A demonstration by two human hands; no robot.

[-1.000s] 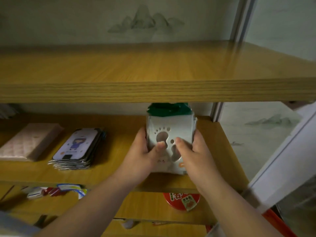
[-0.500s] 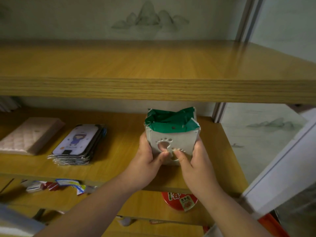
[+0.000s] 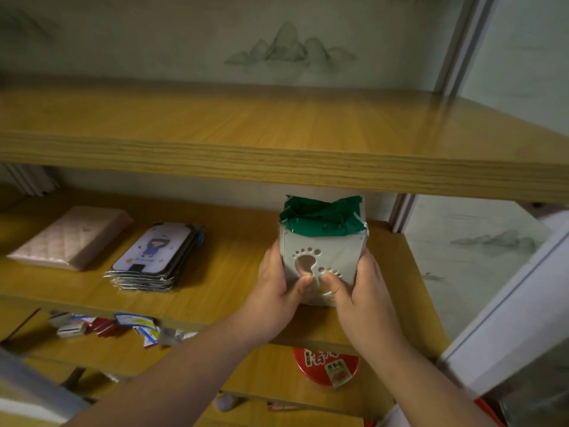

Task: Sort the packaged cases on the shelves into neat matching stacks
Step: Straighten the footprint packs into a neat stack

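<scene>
On the bottom shelf point(image 3: 277, 392) loose packets point(image 3: 123, 326) still lie scattered, while the left hand point(image 3: 278, 292) and right hand point(image 3: 361, 291) clasp the footprint stack point(image 3: 323, 257) on the middle shelf point(image 3: 221, 278), beyond a squared cartoon stack point(image 3: 154, 257).

Single head view, close, angled forward-down at middle shelf point(image 3: 215, 291).

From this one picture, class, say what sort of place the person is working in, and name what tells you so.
Probably a small shop or stockroom, though a home shelf is possible. Wooden shelves hold a stack of packaged phone cases, both hands grip a bundle of footprint packs, and small loose packets lie on the shelf below.
</scene>
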